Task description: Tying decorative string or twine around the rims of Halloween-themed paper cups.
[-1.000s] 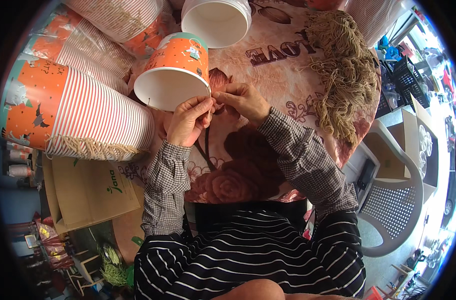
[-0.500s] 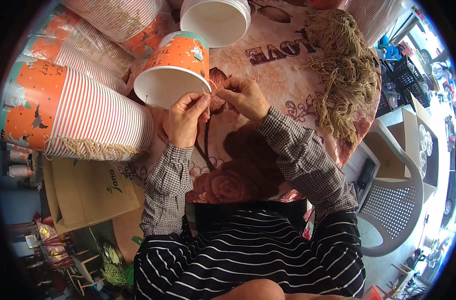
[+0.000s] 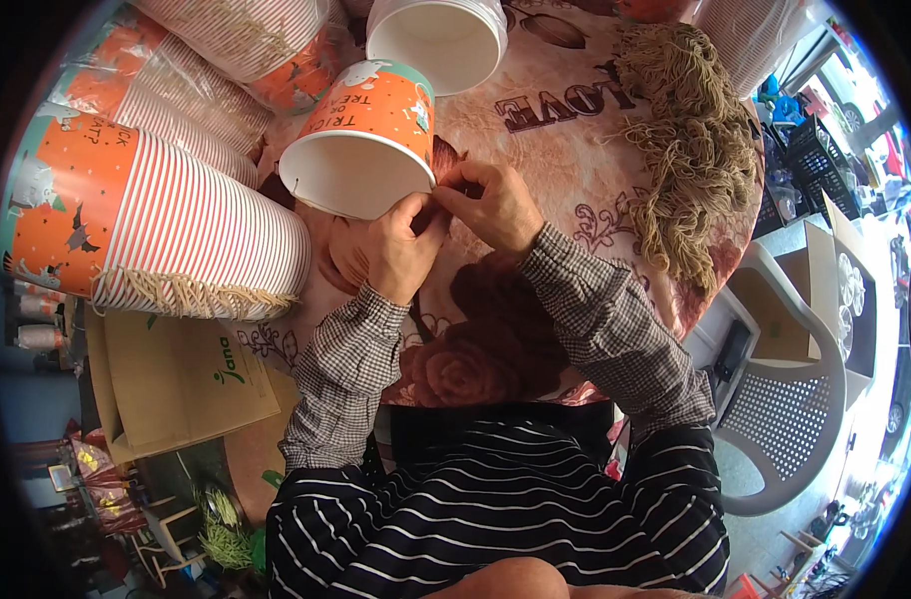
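Note:
An orange paper bucket with a teal base band and Halloween print lies on its side, its white open mouth toward me. At the right edge of its rim, my left hand and my right hand meet with thumbs and fingertips pinched together. They work on a thin beige cord at the rim, which the fingertips now mostly hide. On the rim's left side a small dark spot shows, like a hole or a bit of cord. Both hands are closed.
Nested striped buckets lie at the left, with beige cords draped on them. Plastic-wrapped stacks stand behind. A white bucket lies at the back. Tangled cords cover the table's right side. A grey chair and cardboard box flank the table.
The bucket has shifted slightly right and turned a little. My left hand has moved right, up against my right hand. The cord seen between them earlier is now mostly hidden.

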